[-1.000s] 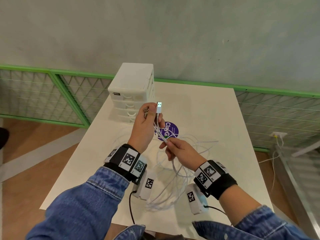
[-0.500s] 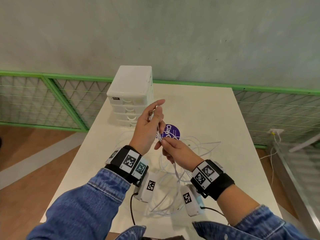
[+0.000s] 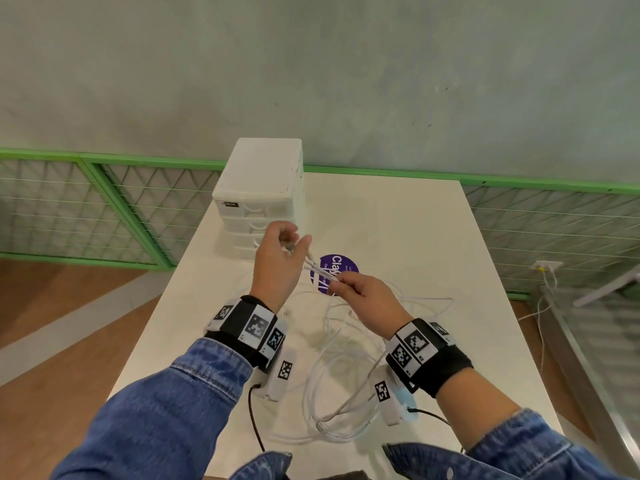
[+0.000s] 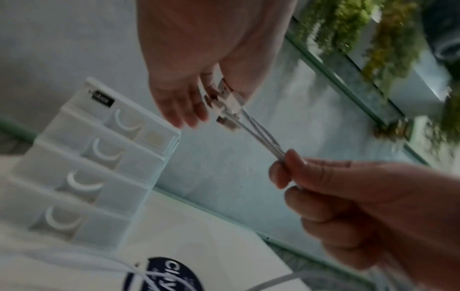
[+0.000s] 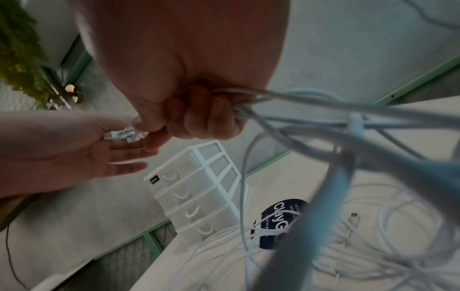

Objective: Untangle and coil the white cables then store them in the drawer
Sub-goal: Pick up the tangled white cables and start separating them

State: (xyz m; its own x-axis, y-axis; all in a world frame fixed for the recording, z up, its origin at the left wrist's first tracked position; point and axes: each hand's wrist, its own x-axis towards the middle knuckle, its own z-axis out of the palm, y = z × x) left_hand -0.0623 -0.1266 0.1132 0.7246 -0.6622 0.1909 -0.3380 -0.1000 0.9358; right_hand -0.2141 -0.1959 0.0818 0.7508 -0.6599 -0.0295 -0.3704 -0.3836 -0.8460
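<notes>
L hand (image 3: 277, 265) fingers (image 4: 179, 110) pinch cable plugs (image 4: 226, 102); R hand (image 3: 367, 303) fingers clamp white cables (image 3: 318, 270).

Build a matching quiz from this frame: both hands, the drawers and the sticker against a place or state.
Things:
1. left hand
2. right hand
3. drawers
4. sticker

Place or state:
A. purple, flat on the table
B. grips the cables
C. at the plugs
D. white, all shut

Pairs: 1-C, 2-B, 3-D, 4-A
</notes>
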